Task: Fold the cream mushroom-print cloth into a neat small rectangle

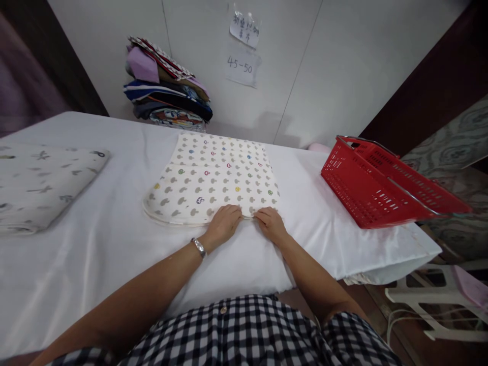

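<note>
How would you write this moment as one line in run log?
left hand: touching mushroom-print cloth, near edge | right hand: touching same edge | right side: red shopping basket | left side: folded patterned cloth

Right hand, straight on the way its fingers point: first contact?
Likely the printed cloth: the right hand is already at its near edge. Whether it'd pass over or under is unclear.
</note>
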### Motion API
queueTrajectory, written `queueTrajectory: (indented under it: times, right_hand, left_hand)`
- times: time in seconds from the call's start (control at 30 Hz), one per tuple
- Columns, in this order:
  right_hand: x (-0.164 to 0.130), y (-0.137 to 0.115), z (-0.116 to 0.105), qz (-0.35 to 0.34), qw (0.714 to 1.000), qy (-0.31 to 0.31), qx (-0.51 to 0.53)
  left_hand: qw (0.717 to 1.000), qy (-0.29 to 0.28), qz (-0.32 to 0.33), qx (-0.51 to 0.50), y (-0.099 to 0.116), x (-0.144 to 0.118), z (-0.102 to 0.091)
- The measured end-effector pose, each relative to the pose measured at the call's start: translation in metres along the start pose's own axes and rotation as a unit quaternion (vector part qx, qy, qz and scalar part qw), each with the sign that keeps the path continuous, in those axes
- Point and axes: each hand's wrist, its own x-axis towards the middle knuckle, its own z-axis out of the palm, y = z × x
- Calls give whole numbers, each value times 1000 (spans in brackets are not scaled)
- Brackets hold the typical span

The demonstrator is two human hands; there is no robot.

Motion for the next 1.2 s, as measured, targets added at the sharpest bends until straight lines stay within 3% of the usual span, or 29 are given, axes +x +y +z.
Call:
queueTrajectory:
  times: [0.23, 0.43, 0.67, 0.97, 1.2]
  right_hand:
    - [-2, -1, -1, 14, 1000, 23, 13]
    - [0, -4, -4, 7, 999, 25, 21]
    - [1, -10, -8, -19, 998, 8, 52]
    - [1, -8, -3, -4, 1000, -3, -24]
    - [1, -7, -3, -12, 1000, 2, -6]
  left_hand:
    - [1000, -20, -9, 12, 1, 0, 2]
    - [1000, 28, 0, 11, 1, -1, 2]
    - [999, 27, -19, -11, 0, 1, 3]
    - [999, 13, -28, -18, 0, 1, 2]
    - [1000, 13, -15, -13, 0, 0, 2]
